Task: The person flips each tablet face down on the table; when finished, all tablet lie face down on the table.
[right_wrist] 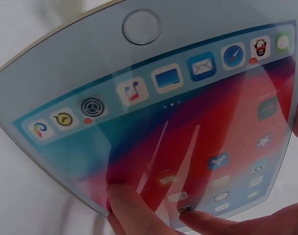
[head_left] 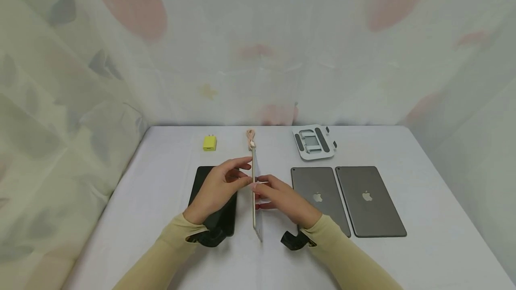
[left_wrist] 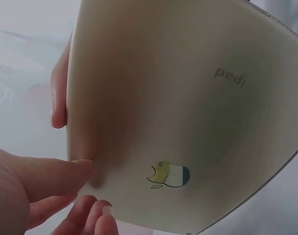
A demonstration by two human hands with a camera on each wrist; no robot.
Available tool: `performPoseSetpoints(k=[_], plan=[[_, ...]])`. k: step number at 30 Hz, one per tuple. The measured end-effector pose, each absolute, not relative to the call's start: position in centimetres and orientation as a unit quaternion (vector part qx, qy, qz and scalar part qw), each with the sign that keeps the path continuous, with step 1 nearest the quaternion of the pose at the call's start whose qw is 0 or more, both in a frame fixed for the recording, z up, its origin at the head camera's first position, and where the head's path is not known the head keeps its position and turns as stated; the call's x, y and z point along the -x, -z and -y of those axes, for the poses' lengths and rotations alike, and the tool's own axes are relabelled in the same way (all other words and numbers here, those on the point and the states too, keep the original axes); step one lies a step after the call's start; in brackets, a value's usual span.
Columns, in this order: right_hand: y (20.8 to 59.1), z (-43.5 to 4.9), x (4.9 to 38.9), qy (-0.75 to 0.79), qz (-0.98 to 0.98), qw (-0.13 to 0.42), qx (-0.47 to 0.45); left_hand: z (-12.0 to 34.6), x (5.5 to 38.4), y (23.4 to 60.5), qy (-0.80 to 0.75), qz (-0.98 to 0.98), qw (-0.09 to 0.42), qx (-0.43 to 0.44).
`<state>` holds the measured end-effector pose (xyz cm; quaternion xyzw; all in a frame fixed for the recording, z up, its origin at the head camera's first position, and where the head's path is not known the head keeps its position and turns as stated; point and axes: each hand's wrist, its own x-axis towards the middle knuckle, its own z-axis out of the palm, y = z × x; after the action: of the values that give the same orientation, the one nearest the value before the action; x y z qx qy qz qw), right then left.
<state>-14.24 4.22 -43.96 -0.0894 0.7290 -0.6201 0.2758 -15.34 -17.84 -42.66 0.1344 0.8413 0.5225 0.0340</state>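
Observation:
A gold-edged tablet (head_left: 254, 216) stands upright, edge-on, between both hands. Its pale gold back (left_wrist: 139, 98), with an apple logo and upside-down "ipad" lettering, faces left; the lit screen (right_wrist: 153, 137), with app icons and a round home button, faces right. My left hand (head_left: 215, 189) holds the tablet near an edge, thumb and fingertips on the back side. With its thumb at the upper edge and fingers on the screen side, my right hand (head_left: 288, 202) grips it too. Below my left hand lies a black tablet (head_left: 227, 218), partly covered.
Two grey tablets (head_left: 316, 182) lie side by side, backs up, at right, the nearer one partly under my right forearm. Behind them is a folded white stand (head_left: 300, 151). A yellow charger plug (head_left: 209, 143) and a bundled pink cable (head_left: 250, 136) are at the back.

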Motion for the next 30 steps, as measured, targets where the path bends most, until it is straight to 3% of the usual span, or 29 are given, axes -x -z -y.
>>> performPoseSetpoints(k=[17, 30], plan=[[41.9, -6.4, 13.5, 0.602, -0.761, 0.219, 0.104, 16.2, 14.9, 44.4, -0.515, -0.840, 0.068, -0.157], [41.3, -9.5, 13.9, 0.590, -0.774, 0.197, 0.120, 16.3, 15.1, 45.8, -0.436, -0.887, 0.118, -0.092]])
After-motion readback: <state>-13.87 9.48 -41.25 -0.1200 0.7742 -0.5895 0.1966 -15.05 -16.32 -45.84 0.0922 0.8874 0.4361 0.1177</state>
